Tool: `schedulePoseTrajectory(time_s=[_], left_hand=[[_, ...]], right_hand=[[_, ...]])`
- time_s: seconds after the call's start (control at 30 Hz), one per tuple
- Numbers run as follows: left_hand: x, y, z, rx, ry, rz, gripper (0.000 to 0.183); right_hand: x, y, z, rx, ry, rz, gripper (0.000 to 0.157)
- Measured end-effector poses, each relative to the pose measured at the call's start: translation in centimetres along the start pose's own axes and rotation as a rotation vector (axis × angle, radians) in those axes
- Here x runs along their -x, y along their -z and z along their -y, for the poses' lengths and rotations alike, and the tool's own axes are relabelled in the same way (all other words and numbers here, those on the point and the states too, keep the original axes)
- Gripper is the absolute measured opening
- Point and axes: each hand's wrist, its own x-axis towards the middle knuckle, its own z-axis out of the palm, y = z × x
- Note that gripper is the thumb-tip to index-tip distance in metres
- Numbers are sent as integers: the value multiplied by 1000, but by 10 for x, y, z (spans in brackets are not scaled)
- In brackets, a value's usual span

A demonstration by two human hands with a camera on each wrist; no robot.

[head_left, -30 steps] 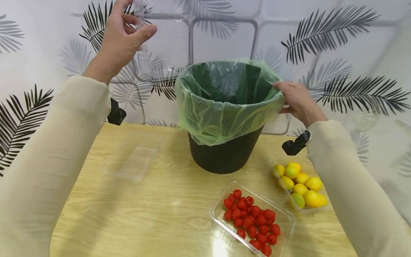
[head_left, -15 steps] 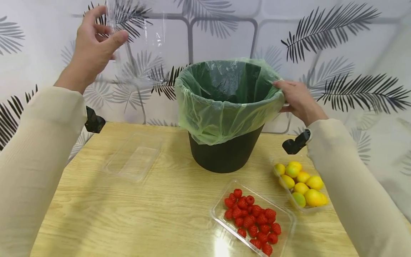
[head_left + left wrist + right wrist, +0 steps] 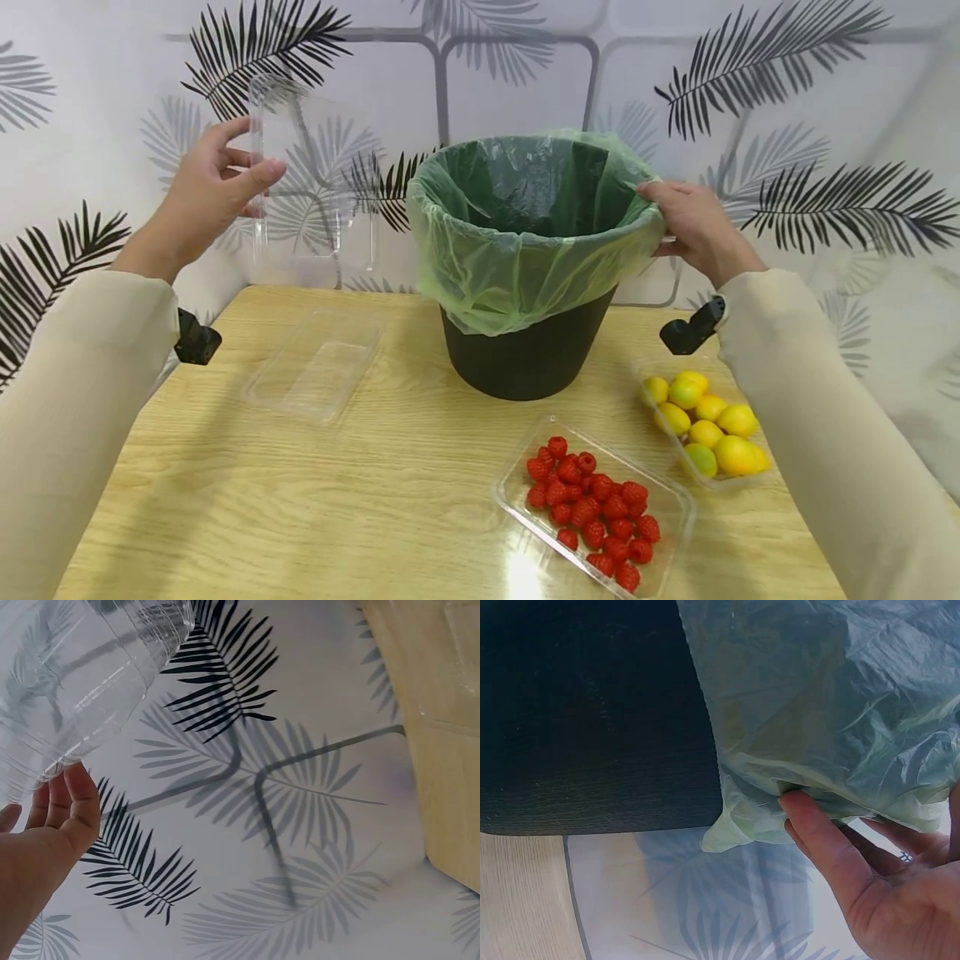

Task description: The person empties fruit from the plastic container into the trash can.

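A clear plastic container (image 3: 318, 192) hangs on edge in the air left of the bin, pinched along one side between the thumb and fingers of my left hand (image 3: 202, 187). The left wrist view shows its ribbed transparent wall above the fingertips. On the table stands a black bin (image 3: 521, 367), lined with a thin green bag (image 3: 510, 279) folded down over its rim. My right hand (image 3: 693, 229) grips the bin's right rim through the bag, thumb on top. From the right wrist view, its fingers (image 3: 814, 825) lie against the bag's outside.
An open clear tray of raspberries (image 3: 592, 508) lies at the front right. Behind it is a clear tray of yellow lemon-like fruit (image 3: 708, 425), beside the right forearm. Another clear container (image 3: 315, 367) rests on the wooden table (image 3: 300, 500) at the left. A patterned wall stands behind.
My left hand has moved left and then down, carrying the clear container with it. My right hand stays at the bin's rim.
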Motion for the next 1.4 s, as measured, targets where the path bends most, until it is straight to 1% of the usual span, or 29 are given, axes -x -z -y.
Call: schedulePoseTrajectory(time_s=[0.1,0.23,0.5,0.73,0.93,1.03,1.17,1.4], left_hand=[[4,-2,9,-25,-3,33,72],[12,-5,17,-44,12,75,68],[35,-16,33,-55,91,166,67],[50,-23,44,-29,107,251,65],[58,-30,51,4,136,279,65],[61,-36,55,18,154,295,65],[66,-48,62,40,177,320,64],[79,-71,75,82,186,372,62]], right_hand=[[0,0,0,-8,1,3,36],[0,0,0,-19,6,3,36],[-1,-1,1,-5,13,-4,33],[-1,-1,0,-11,3,-9,35],[-2,0,-2,-31,6,-11,29],[-2,1,-3,-39,15,-11,26],[-1,2,-3,-48,24,-16,25],[0,0,-3,-39,25,-17,24]])
